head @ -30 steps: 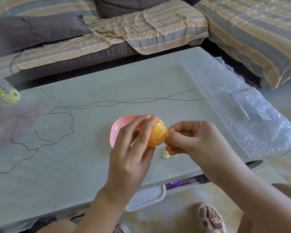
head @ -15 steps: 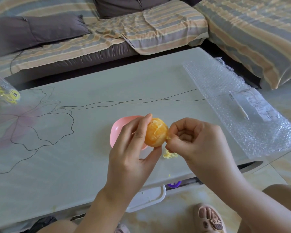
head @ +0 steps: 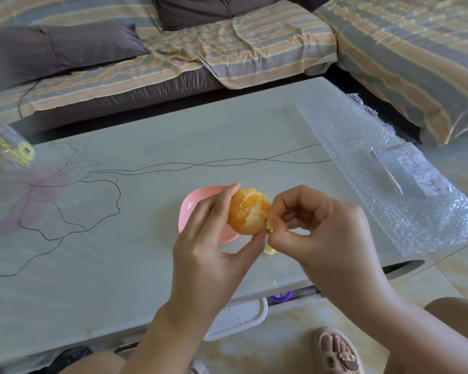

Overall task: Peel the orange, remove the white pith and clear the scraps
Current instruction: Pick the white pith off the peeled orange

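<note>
A peeled orange (head: pixel 247 211) with streaks of white pith is held above the table. My left hand (head: pixel 214 238) grips it between fingers and thumb from the left. My right hand (head: pixel 314 225) has its fingers curled and pinches a small bit of pith (head: pixel 269 225) at the orange's right side. A pink bowl (head: pixel 193 209) sits on the table just behind the left hand. Small yellow scraps (head: pixel 271 250) lie on the table below the orange.
The pale table (head: pixel 119 265) has a drawn flower pattern. Bubble wrap (head: pixel 376 163) with a paper label and a white stick lies on its right side. A clear bag (head: pixel 8 147) with yellow contents sits at far left. A striped sofa stands behind.
The left hand has turned the orange so that more of its peeled face shows. The right hand has shifted slightly and stays pinched at the orange's right edge.
</note>
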The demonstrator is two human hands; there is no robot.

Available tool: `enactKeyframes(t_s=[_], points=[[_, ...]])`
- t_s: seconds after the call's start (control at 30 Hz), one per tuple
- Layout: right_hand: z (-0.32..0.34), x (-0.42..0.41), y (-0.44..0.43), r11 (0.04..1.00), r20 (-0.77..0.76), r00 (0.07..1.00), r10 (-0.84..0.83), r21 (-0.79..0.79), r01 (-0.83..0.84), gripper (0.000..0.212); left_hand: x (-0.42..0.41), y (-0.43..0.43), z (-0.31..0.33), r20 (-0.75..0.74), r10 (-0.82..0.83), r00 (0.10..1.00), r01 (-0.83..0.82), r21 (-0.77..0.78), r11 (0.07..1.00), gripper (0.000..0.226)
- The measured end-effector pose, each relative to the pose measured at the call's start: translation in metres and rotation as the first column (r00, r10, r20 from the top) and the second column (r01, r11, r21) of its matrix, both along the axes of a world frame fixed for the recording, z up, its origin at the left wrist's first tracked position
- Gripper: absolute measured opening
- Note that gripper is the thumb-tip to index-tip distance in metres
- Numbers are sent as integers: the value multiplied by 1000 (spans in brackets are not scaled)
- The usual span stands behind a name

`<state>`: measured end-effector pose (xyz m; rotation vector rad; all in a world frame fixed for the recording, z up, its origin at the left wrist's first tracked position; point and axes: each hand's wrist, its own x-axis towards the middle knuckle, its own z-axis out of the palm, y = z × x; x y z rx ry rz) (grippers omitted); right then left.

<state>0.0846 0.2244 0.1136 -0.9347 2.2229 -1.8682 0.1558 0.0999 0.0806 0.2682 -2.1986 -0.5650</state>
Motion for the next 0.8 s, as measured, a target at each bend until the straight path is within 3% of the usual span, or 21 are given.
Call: enactKeyframes(t_s=[0.43, 0.6, 0.8], points=[[5, -13, 8, 993, -132, 985, 111, -25, -116, 27, 1, -5, -2, -31, -57, 998, 60, 82, 995, 55], [2, -15, 10, 998, -253, 966, 54, 53, -42, 19, 0, -4, -2, -24, -72, 997, 74, 92, 993, 55], [-1, -12, 9, 997, -298, 954, -45, 43, 60, 10, 0, -4, -2, -29, -91, 995, 93, 80, 992, 51]])
